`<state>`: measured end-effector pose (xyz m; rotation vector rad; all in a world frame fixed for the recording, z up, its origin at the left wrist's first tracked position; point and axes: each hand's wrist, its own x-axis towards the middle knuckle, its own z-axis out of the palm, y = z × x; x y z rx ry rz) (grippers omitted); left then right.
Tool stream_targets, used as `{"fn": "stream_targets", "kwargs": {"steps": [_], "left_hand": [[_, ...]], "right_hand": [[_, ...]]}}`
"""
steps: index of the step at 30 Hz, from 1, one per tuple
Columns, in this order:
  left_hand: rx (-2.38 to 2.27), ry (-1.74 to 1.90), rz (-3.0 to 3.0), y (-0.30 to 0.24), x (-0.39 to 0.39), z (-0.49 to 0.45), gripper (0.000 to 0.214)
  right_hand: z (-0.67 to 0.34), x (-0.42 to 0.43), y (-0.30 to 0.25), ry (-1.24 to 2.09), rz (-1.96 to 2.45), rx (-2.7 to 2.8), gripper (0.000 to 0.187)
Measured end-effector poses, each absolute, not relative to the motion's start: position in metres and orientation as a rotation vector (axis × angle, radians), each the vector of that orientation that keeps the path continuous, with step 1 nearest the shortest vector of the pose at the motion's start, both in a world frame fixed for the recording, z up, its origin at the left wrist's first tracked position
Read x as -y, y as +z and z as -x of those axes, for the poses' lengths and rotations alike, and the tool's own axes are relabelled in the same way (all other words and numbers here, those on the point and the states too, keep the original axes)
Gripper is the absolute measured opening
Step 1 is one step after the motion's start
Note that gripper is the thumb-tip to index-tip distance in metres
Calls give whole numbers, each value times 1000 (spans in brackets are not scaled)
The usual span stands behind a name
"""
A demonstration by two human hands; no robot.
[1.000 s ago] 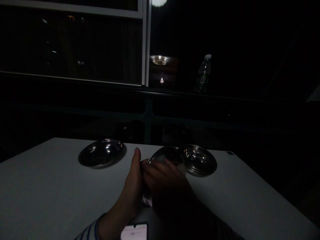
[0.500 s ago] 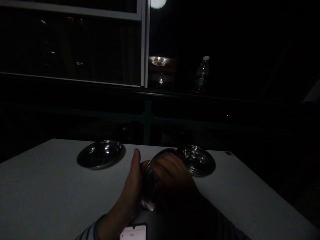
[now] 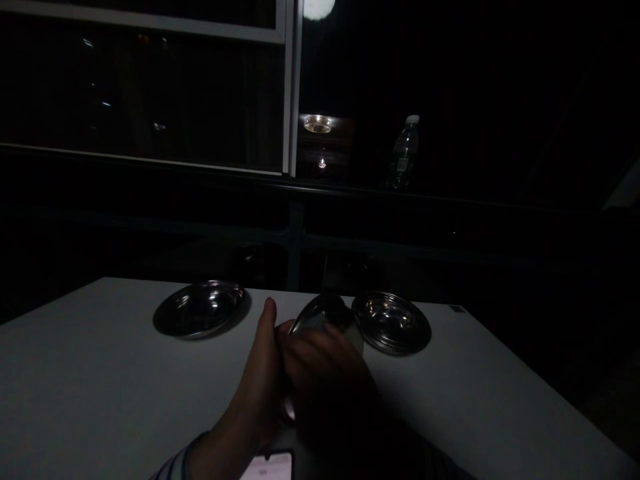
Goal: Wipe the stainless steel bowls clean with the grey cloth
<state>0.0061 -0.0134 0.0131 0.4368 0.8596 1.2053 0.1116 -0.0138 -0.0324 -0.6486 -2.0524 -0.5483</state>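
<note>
My left hand [image 3: 257, 380] grips a shiny steel plate [image 3: 317, 310] by its left side, thumb pointing up. The plate is held tilted on edge above the table, in front of me. My right hand [image 3: 325, 367] lies across the plate's inner face, fingers bent and pressed together. It is dark and blurred, so whatever may be under those fingers is hidden. A phone [image 3: 270, 467] with a lit screen lies below the hands at the bottom edge.
On the pale table [image 3: 100, 387] another steel plate [image 3: 200, 310] rests at the left. A stack of steel plates [image 3: 393, 323] stands at the right. Behind the table, a plastic bottle [image 3: 404, 153] stands by a dark window with a white frame [image 3: 290, 87].
My right hand has slid down and to the left across the plate, showing more of its upper part. My left hand keeps its grip almost in place.
</note>
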Motion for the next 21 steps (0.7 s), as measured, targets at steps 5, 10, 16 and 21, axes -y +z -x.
{"fn": "stream_targets", "kwargs": {"steps": [5, 10, 16, 21], "left_hand": [[-811, 1187, -356, 12, 6, 1, 29], [-826, 1159, -279, 7, 14, -12, 17], [-738, 1183, -274, 11, 20, -23, 19], [-791, 1278, -276, 22, 14, -5, 23]], "right_hand": [[-111, 12, -45, -608, 578, 2182, 30], [-126, -7, -31, -601, 721, 2014, 30], [-132, -11, -29, -641, 795, 1986, 31], [-115, -3, -49, -700, 567, 2107, 32]]}}
